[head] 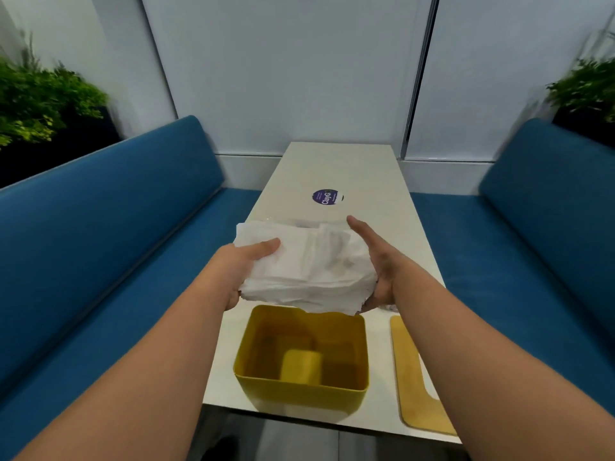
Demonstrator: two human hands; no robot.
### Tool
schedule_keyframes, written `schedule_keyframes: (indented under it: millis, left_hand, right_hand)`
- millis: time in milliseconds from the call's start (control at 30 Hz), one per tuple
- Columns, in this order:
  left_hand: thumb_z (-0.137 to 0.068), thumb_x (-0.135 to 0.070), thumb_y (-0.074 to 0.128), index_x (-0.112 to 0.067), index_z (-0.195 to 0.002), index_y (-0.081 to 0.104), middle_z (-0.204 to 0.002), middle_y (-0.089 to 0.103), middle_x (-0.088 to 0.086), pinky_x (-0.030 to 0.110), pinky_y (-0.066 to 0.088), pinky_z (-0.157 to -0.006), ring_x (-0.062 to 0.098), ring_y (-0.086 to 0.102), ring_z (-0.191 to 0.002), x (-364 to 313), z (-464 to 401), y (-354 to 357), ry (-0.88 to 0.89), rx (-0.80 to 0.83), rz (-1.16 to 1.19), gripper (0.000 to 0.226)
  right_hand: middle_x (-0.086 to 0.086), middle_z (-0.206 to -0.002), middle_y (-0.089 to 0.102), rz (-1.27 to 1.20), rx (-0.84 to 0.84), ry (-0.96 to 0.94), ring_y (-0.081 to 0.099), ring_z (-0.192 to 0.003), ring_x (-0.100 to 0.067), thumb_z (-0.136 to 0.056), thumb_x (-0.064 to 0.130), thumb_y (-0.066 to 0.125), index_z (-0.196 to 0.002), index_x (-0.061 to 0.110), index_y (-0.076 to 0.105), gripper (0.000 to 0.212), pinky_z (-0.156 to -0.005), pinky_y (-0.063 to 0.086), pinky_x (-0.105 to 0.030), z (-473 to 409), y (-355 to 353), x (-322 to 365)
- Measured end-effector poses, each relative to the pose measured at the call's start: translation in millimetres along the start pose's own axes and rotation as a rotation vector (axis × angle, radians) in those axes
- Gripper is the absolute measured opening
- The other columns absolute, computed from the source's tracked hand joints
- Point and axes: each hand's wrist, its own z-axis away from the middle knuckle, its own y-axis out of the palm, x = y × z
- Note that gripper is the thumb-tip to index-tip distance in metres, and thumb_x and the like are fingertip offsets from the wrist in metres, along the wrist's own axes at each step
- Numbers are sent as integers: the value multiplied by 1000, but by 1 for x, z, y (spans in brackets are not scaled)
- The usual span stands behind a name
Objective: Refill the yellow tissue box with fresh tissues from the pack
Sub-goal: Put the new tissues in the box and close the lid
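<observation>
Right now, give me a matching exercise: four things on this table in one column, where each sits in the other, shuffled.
Things:
1. tissue stack
2. yellow box
3. wooden lid
4. purple sticker

Places:
A. flat on the table, right of the box
B. held between both hands
C. far half of the table
D. near table edge, open

Pairs: 1-B, 2-D, 3-A, 4-C

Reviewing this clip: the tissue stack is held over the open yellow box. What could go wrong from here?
1. The tissue stack looks wider than the yellow box opening, so its ragged edges may catch on the rim and crumple.
2. The left hand pinches one side while the right hand only cups the other; loose sheets could slide out.
3. The box sits near the table edge; pressing down may tip it.
</observation>
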Motion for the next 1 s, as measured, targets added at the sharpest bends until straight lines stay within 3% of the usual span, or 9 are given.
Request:
schedule_keyframes:
  millis: [100,233,300,400,500,667,767,900,1000]
  left_hand:
    - [-72,-36,86,-21,-104,61,-105,69,4,41,58,-78,27,67,-94,7,10,9,130,-26,-55,43]
    - [-75,-33,85,-23,-100,61,-103,69,3,39,58,-73,25,68,-93,7,15,2,152,0,-26,36]
    - [-76,-32,84,-23,-101,61,-103,69,2,38,58,-71,24,67,-92,6,13,-2,180,10,-31,35]
    - [-74,-33,85,-23,-108,61,-106,69,1,41,59,-78,23,68,-94,5,5,-2,234,44,-74,42]
    - [-74,-34,85,-22,-107,62,-104,70,2,41,59,-77,24,68,-94,1,-3,-4,228,74,-85,42]
    - [-73,-35,86,-13,-104,64,-102,73,11,47,59,-83,34,71,-92,-13,-13,-23,-4,164,1,44]
    - [-75,-36,83,-11,-105,65,-104,75,14,53,57,-87,36,72,-96,-8,-18,-31,-113,236,7,43]
    - [-77,-38,82,-10,-111,66,-101,76,13,53,56,-88,35,72,-95,3,-21,-37,-185,287,-25,46]
    - [-78,-39,79,-11,-115,67,-101,76,12,52,55,-92,35,72,-98,10,-20,-37,-219,330,-7,48]
  right_hand:
    - [-13,-120,65,86,-27,35,60,-105,-43,-23,69,86,-124,26,57,114,-93,40,-63,6,-2,0]
    - [-14,-122,62,27,10,15,60,-105,-44,-50,30,77,-126,20,56,80,-94,38,-68,14,-5,-8]
    - [-15,-124,61,-60,47,8,57,-109,-46,-54,32,77,-126,17,55,77,-95,37,-68,11,-7,-11]
    - [-15,-115,61,-54,55,-21,56,-103,-44,-60,55,82,-114,20,61,68,-95,41,-63,14,5,-10]
    - [-13,-114,58,51,-110,-60,57,-99,-41,-63,36,82,-117,20,55,62,-96,41,-64,13,14,-13]
    - [-15,-103,68,-111,-150,-193,65,-96,-37,-67,20,79,-118,10,59,55,-89,50,-57,13,15,-30]
    - [-14,-104,73,-183,-164,-223,70,-96,-34,-63,34,87,-121,10,61,68,-86,55,-52,10,24,-45]
    - [-13,-112,71,-247,-144,-170,67,-105,-34,-56,60,82,-119,16,66,78,-98,47,-54,15,32,-56]
    - [-14,-119,68,-279,-58,-172,64,-110,-36,-57,65,78,-122,18,66,82,-101,45,-54,18,28,-60]
